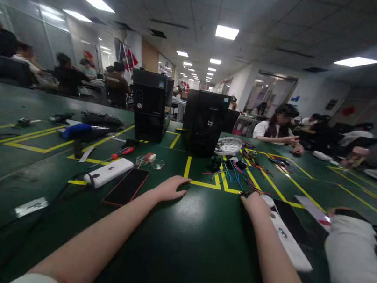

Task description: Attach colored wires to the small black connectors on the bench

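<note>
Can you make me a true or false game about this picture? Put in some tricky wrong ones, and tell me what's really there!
1. A white basket sits beside a black computer case. True.
2. The left hand is holding the white basket. False: that hand is open and holds nothing.
3. A red-edged phone lies on the green table. True.
4. All the coloured wires are inside the white basket. False: they are spread out on the green table.
5. A long white bar marked 3 lies near the right hand. True.
6. The glasses lie on top of the red-edged phone. False: they lie beyond it.
</note>
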The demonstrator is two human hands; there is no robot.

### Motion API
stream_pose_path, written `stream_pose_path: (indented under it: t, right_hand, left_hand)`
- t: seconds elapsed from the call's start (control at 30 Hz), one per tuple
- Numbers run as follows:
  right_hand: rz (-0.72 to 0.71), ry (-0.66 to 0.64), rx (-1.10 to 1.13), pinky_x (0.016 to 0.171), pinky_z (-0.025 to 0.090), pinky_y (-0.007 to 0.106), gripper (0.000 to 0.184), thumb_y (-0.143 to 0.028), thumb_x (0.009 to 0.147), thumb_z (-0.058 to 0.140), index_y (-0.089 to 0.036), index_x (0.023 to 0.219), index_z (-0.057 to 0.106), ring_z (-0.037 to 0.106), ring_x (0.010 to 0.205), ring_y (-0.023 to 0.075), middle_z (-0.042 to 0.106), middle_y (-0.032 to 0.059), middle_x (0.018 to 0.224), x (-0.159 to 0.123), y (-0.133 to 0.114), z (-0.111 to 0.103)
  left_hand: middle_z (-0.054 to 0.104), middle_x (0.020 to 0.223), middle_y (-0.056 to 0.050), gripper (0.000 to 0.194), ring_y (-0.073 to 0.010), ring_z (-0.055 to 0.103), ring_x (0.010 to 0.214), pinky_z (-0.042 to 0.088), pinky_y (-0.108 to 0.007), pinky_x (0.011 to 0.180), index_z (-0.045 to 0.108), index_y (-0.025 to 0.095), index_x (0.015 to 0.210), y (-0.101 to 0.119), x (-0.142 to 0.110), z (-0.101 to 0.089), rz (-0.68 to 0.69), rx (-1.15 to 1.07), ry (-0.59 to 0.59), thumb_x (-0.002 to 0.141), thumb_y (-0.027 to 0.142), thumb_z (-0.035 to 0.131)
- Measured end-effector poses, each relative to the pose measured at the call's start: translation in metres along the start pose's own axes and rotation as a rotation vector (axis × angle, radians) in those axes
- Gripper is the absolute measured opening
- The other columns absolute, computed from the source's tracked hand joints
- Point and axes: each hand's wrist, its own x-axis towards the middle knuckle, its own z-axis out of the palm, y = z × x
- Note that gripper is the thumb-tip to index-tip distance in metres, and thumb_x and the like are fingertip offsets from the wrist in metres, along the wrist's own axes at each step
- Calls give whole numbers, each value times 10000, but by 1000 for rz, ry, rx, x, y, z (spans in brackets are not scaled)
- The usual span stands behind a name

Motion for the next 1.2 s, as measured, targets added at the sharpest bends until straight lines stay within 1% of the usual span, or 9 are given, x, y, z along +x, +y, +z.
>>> stream_pose_path:
  t: [0.07,0.13,0.27,0.33,0.47,0.6,0.8,1.07,1.2]
  right_hand:
    - [-2,23,20,784,424,388,509,-481,780,454,-103,1121,483,566,986,297,570,199,1089,0,1,-2]
    - [-14,55,36,767,428,374,508,-467,803,429,-86,1138,455,575,965,290,583,206,1048,0,3,-6]
    - [-73,144,59,717,429,325,359,-342,875,314,-113,1114,453,600,897,251,615,173,959,4,12,-22]
    - [-111,171,57,700,425,310,333,-323,875,317,-135,1105,469,601,886,243,618,160,963,8,16,-27]
    - [-184,162,24,713,415,293,355,-276,838,389,-138,1149,493,590,920,243,611,155,1029,15,23,-23]
    - [-254,118,22,746,405,277,372,-221,836,351,-166,1144,553,573,969,227,604,128,1088,19,26,-17]
    - [-239,158,18,665,406,269,335,-309,839,366,-177,982,638,596,883,219,650,108,964,14,24,-21]
    - [-255,218,-12,609,383,259,260,-283,784,439,-165,898,639,603,818,213,658,100,887,11,23,-23]
    - [-265,233,-16,604,378,257,263,-267,770,442,-161,912,637,603,806,210,656,103,881,15,24,-20]
  left_hand:
    - [527,1218,-79,465,-217,475,1112,356,-345,974,458,190,1241,0,0,0,-2,-1,-4,793,303,512]
    - [528,1219,-78,463,-218,475,1114,355,-347,975,462,191,1238,0,0,-1,-3,-1,-7,792,302,513]
    - [531,1220,-74,457,-219,477,1116,353,-351,978,466,191,1232,2,1,-2,-4,8,-14,792,302,513]
    - [533,1219,-73,456,-219,479,1116,356,-351,975,466,193,1232,2,2,-2,-6,13,-18,791,302,514]
    - [533,1220,-75,450,-217,477,1121,354,-351,978,469,190,1229,2,2,-3,-7,16,-20,795,299,510]
    - [530,1222,-77,452,-213,478,1121,354,-346,980,465,186,1234,2,2,-3,-6,21,-24,798,300,506]
    - [530,1223,-70,457,-213,480,1118,358,-347,974,461,198,1238,4,2,-5,-27,14,-34,796,308,508]
    - [537,1215,-82,455,-213,478,1120,349,-341,981,470,175,1231,4,2,-5,-9,24,-29,796,307,502]
    - [535,1218,-78,455,-214,478,1120,352,-346,978,468,187,1232,4,2,-4,-15,12,-27,795,305,506]
